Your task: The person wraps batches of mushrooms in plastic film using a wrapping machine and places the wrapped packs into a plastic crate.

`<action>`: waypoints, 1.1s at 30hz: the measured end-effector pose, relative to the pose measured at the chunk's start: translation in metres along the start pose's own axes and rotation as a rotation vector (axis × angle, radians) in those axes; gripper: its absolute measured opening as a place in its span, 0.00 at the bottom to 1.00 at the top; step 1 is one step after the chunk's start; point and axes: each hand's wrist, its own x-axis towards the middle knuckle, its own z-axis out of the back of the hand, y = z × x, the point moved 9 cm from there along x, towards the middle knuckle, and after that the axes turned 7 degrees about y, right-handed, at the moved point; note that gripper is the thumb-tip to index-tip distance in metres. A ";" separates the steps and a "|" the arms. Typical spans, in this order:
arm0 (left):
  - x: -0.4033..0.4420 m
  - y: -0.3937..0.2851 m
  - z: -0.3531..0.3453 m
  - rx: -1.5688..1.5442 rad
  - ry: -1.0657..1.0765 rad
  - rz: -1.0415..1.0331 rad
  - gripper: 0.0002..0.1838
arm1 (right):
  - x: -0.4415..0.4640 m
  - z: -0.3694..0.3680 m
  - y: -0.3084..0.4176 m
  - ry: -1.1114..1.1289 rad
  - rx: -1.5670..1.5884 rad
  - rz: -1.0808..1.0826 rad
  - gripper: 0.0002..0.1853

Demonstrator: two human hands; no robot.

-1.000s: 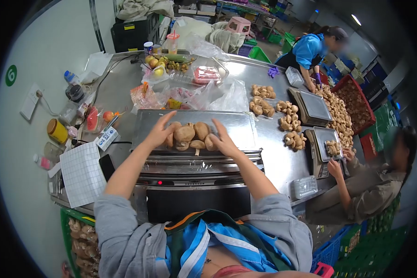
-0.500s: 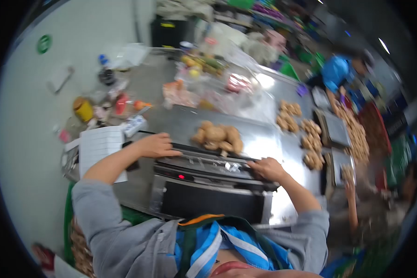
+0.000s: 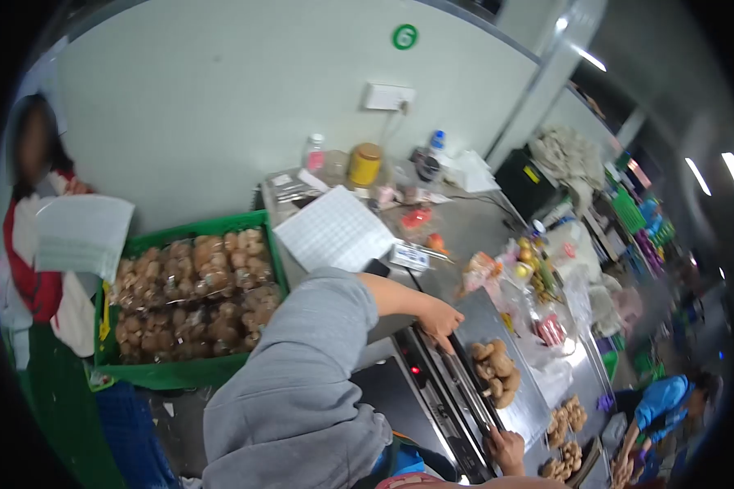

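Observation:
My left hand (image 3: 440, 322) is closed at the far end of a long dark bar on the wrapping machine (image 3: 444, 383), which shows a small red light. At the bar's near end my right hand (image 3: 506, 450) is closed on it, fingers curled. Beside the bar, on the metal plate, sits a cluster of brown mushrooms (image 3: 496, 373). Whether either hand also pinches clear film is too small to make out.
To the left stands a green crate (image 3: 179, 376) of film-wrapped mushroom packs. A person (image 3: 37, 236) holding a sheet stands beyond it. The table bears a ruled paper (image 3: 334, 228), a yellow jar (image 3: 365, 165) and fruit. A co-worker in blue (image 3: 661, 403) handles produce at right.
My view has swung left, bringing the green crate and the person with the sheet into sight. Both hands stay at the bar, and the mushroom cluster still lies beside it.

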 end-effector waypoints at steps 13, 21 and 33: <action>0.002 -0.007 0.000 0.114 0.259 0.262 0.19 | 0.001 0.007 0.017 -0.154 -0.014 0.161 0.19; -0.002 -0.007 0.001 0.126 0.192 0.338 0.18 | 0.005 0.021 0.031 -0.147 0.036 0.040 0.11; -0.006 -0.010 0.013 0.115 0.141 0.408 0.10 | 0.000 0.008 0.020 -0.169 0.145 -0.067 0.11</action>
